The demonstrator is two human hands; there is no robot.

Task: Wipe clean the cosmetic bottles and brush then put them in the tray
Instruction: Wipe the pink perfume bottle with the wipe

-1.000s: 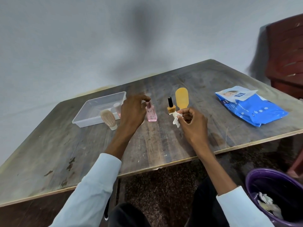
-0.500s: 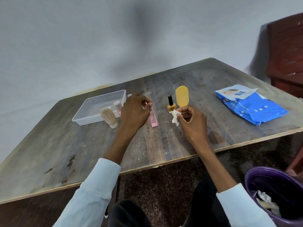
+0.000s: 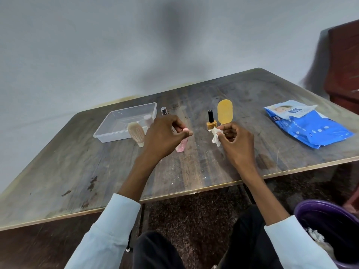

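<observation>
In the head view, our left hand [image 3: 165, 136] sits at centre frame, thumb and fingertips pinching the pink cap of a small pink bottle [image 3: 182, 145]. The bottle hangs tilted below the grip, its base low over or perhaps touching the tabletop [image 3: 194, 171]; we cannot tell which. Holding it by the cap leaves the glass body bare, which we judge suits wiping it next.

Our right hand [image 3: 236, 142], just right of centre, has its fingers curled round a crumpled white wipe [image 3: 215, 135], and a thin handle seems to run through the same grip up to the yellow paddle brush [image 3: 225, 111] above it; whether the hand truly holds that handle is hard to say. The wipe sticks out toward the left hand, ready to meet the bottle.

An orange nail polish [image 3: 211, 124] with a black cap stands upright just left of the wipe. The clear tray [image 3: 108, 135] lies at centre left; a pale capped bottle [image 3: 147, 120] seems to stand inside it, and a ribbed beige bottle [image 3: 137, 133] at its near right corner, in or out we cannot tell. A dark-capped bottle [image 3: 164, 111] peeks up behind the left hand.

At right lies a blue wipes pack [image 3: 314, 131]; a purple bin [image 3: 330, 220] with used wipes fills the lower right corner.

The pink bottle looks translucent, small and slim.
</observation>
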